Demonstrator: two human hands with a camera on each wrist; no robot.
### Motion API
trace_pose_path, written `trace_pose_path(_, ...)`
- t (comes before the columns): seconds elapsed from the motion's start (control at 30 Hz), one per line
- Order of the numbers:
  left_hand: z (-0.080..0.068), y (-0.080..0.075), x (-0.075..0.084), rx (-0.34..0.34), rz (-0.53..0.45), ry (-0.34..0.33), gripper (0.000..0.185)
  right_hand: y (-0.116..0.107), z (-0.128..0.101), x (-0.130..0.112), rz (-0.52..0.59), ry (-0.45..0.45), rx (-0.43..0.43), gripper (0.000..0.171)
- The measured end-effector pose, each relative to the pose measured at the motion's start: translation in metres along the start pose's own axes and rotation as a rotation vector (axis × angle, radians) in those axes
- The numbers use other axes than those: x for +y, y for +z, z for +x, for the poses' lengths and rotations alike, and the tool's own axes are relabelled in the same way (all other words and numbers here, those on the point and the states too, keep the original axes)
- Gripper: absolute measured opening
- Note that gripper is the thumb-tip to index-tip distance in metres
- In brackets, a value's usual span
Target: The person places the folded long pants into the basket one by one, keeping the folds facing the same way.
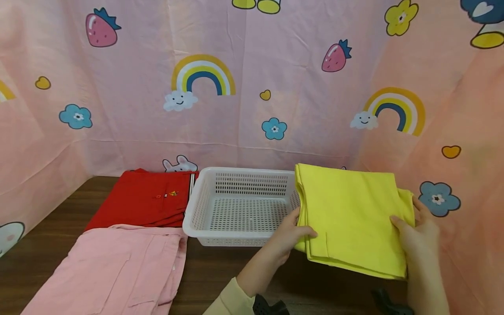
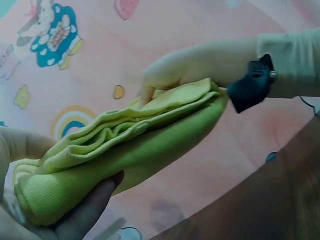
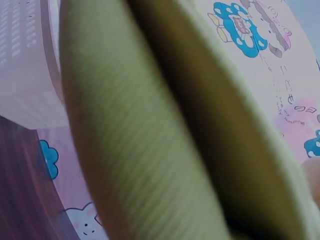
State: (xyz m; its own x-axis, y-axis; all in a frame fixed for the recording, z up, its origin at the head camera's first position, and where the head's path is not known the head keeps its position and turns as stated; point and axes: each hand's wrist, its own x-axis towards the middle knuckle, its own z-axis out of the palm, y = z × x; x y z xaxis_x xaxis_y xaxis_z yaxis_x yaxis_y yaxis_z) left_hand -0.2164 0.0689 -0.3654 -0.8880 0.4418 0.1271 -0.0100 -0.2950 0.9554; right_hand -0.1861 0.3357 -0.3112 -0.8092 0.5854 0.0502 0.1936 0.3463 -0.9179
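Observation:
A folded yellow garment (image 1: 354,214) is held up over the right part of the table, its layers stacked in a thick square; what kind of garment it is cannot be told. My left hand (image 1: 289,236) grips its left edge, thumb on the front and fingers behind. On the opposite edge, my right hand (image 1: 419,232) pinches the cloth with its thumb in front. The left wrist view shows the folds of the yellow garment (image 2: 125,145) edge-on between both hands. Cloth fills most of the right wrist view. The white basket (image 1: 236,236) stands just left of the garment.
A folded red garment (image 1: 145,199) lies left of the basket, and a folded pink garment (image 1: 110,271) lies in front of it. Both rest on the dark wooden table (image 1: 220,280). A pink patterned curtain (image 1: 275,57) encloses the back and sides.

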Motion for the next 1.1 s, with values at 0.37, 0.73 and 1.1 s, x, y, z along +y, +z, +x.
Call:
trace_pose_path(0.37,-0.003,-0.019,0.019,0.018,-0.045,-0.035,0.068,0.016,-0.012,-0.015,0.126,-0.017,0.02,0.072)
trace_pose_path(0.73,-0.002,-0.035,0.028,0.074,-0.07,-0.015,0.069,0.035,-0.022,-0.026,0.259,-0.05,0.024,0.071)
trace_pose_path(1.1,-0.002,-0.053,0.036,0.146,-0.113,0.037,0.063,0.056,-0.03,-0.037,0.357,-0.099,0.087,0.071)
